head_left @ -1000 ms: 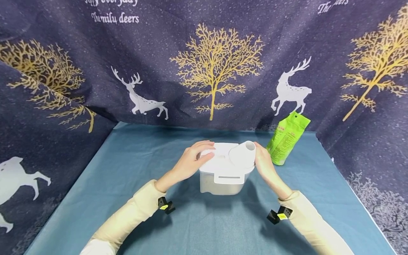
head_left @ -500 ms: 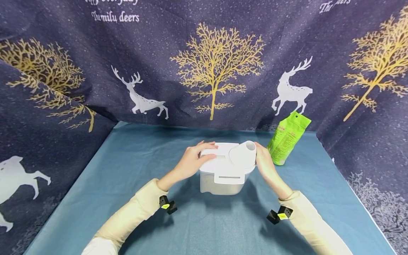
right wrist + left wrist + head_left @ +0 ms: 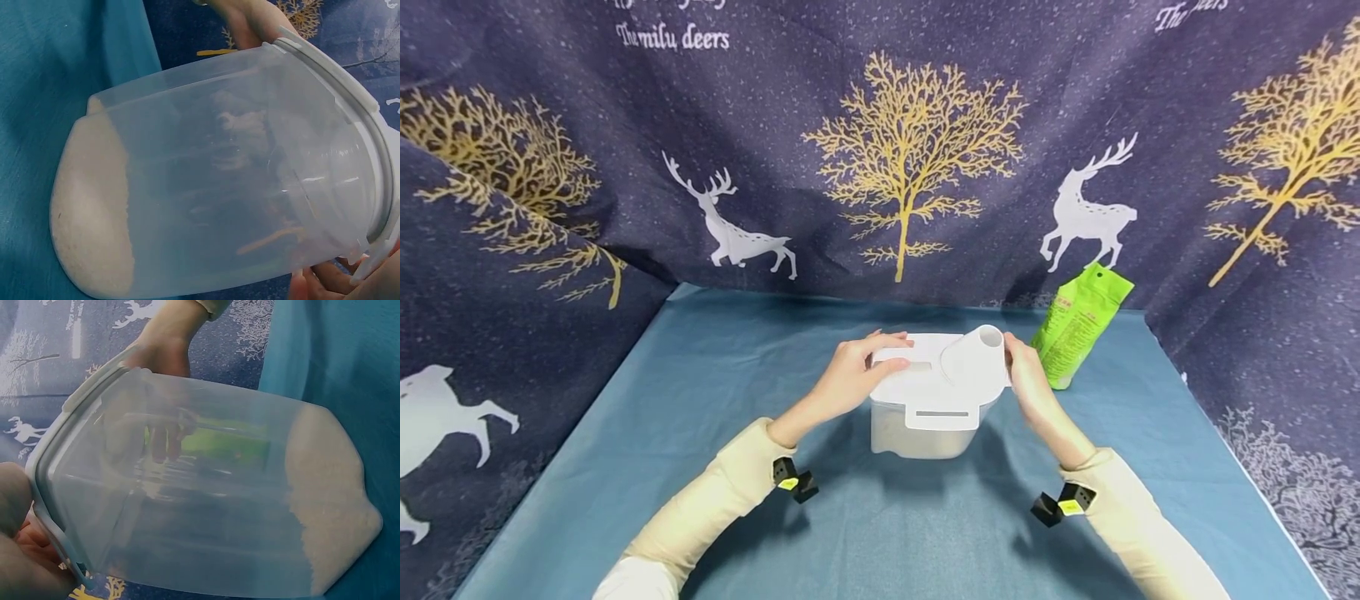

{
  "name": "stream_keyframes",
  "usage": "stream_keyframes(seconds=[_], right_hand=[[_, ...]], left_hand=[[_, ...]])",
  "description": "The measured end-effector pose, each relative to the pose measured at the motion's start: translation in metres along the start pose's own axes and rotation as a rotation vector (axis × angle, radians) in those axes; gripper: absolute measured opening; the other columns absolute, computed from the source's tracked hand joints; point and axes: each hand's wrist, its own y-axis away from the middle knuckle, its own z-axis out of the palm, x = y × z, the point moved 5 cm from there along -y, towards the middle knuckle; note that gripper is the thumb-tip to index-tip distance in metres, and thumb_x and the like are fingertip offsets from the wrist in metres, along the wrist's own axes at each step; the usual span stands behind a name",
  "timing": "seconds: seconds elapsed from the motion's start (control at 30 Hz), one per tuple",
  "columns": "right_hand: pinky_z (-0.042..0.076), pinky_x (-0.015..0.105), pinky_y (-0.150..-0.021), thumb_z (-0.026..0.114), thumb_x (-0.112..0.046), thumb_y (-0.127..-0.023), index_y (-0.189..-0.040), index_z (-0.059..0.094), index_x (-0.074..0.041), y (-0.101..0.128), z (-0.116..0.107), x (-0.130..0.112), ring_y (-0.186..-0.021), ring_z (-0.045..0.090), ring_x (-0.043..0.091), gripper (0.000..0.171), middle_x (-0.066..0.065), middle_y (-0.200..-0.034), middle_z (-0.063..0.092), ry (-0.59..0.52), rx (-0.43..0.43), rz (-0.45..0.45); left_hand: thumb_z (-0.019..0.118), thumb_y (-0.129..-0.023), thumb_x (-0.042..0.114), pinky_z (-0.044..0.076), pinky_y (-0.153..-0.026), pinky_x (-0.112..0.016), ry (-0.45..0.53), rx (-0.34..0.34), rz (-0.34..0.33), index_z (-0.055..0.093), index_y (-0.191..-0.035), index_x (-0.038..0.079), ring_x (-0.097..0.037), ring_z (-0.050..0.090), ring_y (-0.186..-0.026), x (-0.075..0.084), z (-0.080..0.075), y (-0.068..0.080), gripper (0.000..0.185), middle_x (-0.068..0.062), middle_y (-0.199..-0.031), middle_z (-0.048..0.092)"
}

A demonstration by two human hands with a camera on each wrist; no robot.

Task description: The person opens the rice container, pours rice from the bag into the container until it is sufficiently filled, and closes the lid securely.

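Free: table (image 3: 737, 358) surface from left edge to left grip (image 3: 853, 372); patch before lidded translucent container (image 3: 921, 433), between sleeves (image 3: 715, 492). Blocked: mid-table, container, both sides flanked by grips; toward back-right corner, green bag (image 3: 1078, 325) close by right grip (image 3: 1030, 382); back edge, fabric backdrop (image 3: 760, 125).

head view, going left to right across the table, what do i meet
Left hand, container, right hand, green bag.

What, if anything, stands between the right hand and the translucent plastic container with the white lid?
Nothing visible: the right hand touches the lid of the container. The bright green printed bag stands beyond that hand.
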Motion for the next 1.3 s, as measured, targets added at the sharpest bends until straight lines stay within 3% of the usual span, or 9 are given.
stream_keyframes(seconds=[0.07,0.27,0.37,0.5,0.67,0.73,0.9,0.97,1.3], right_hand=[[0.047,0.020,-0.065,0.021,-0.032,-0.106,-0.087,0.061,-0.018,0.000,0.000,0.001,-0.063,0.054,0.001,0.046,-0.017,-0.065,0.058,-0.023,-0.027,-0.002],[0.048,0.017,-0.075,0.015,-0.035,-0.106,-0.112,0.058,-0.008,-0.001,0.001,0.004,-0.078,0.059,-0.003,0.051,-0.020,-0.079,0.062,-0.088,-0.084,-0.014],[0.046,0.017,-0.079,0.012,-0.036,-0.106,-0.115,0.055,-0.009,-0.001,0.001,0.006,-0.083,0.058,-0.004,0.051,-0.021,-0.083,0.061,-0.148,-0.117,-0.010],[0.042,0.019,-0.081,0.017,-0.035,-0.106,-0.100,0.059,-0.021,-0.002,0.002,0.007,-0.082,0.053,-0.003,0.045,-0.020,-0.080,0.059,-0.215,-0.127,0.001],[0.042,0.020,-0.080,0.026,-0.031,-0.106,-0.077,0.060,-0.032,-0.002,0.003,0.008,-0.078,0.051,-0.002,0.045,-0.019,-0.075,0.056,-0.266,-0.105,-0.005],[0.044,0.020,-0.079,0.029,-0.031,-0.106,-0.077,0.061,-0.031,-0.003,0.004,0.009,-0.079,0.053,-0.001,0.043,-0.018,-0.078,0.057,-0.244,-0.103,-0.013],[0.044,0.026,-0.096,0.037,-0.030,-0.105,-0.123,0.061,-0.010,-0.006,0.005,0.014,-0.102,0.060,0.001,0.037,-0.005,-0.114,0.067,-0.073,-0.072,-0.017],[0.044,0.028,-0.098,0.038,-0.029,-0.105,-0.133,0.052,-0.001,-0.006,0.007,0.014,-0.105,0.062,0.000,0.042,0.002,-0.123,0.066,-0.018,-0.060,-0.033],[0.048,0.024,-0.089,0.043,-0.029,-0.104,-0.129,0.056,-0.001,-0.004,0.014,0.017,-0.100,0.068,0.009,0.040,0.017,-0.118,0.068,0.047,-0.068,-0.116]], left_hand=[[0.068,-0.090,0.019,0.031,-0.115,-0.042,0.003,0.004,-0.002,0.071,-0.112,0.008,-0.026,0.068,-0.076,0.000,-0.001,0.001,0.025,-0.009,-0.121,0.069],[0.069,-0.089,0.017,0.033,-0.114,-0.035,0.031,0.019,-0.016,0.071,-0.111,0.008,-0.017,0.070,-0.091,0.003,-0.005,0.001,0.024,-0.007,-0.118,0.071],[0.069,-0.089,0.018,0.046,-0.089,-0.023,0.040,0.028,-0.046,0.072,-0.112,0.010,-0.014,0.064,-0.082,0.005,-0.010,0.001,0.024,-0.006,-0.121,0.069],[0.068,-0.091,0.020,0.029,-0.057,-0.025,0.045,0.044,-0.077,0.072,-0.114,0.012,-0.011,0.048,-0.067,0.008,-0.016,0.002,0.025,-0.004,-0.125,0.067],[0.067,-0.091,0.019,0.035,-0.066,-0.020,0.075,0.079,-0.069,0.071,-0.114,0.012,-0.016,0.055,-0.068,0.010,-0.025,0.002,0.024,-0.004,-0.126,0.066],[0.066,-0.091,0.017,0.038,-0.071,-0.019,0.105,0.093,-0.062,0.071,-0.114,0.010,-0.018,0.064,-0.085,0.009,-0.029,0.002,0.024,-0.005,-0.126,0.066],[0.066,-0.091,0.012,0.042,-0.073,-0.015,0.175,0.152,-0.046,0.070,-0.113,0.004,-0.017,0.058,-0.124,0.007,-0.041,0.002,0.024,-0.011,-0.125,0.067],[0.066,-0.090,0.010,0.042,-0.071,-0.013,0.179,0.192,-0.038,0.070,-0.113,0.003,-0.013,0.060,-0.118,0.006,-0.046,0.003,0.024,-0.013,-0.123,0.067],[0.066,-0.090,0.006,0.042,-0.060,-0.013,0.194,0.322,-0.098,0.069,-0.112,-0.003,0.004,0.059,-0.084,-0.011,-0.065,0.011,0.025,-0.020,-0.120,0.067]])
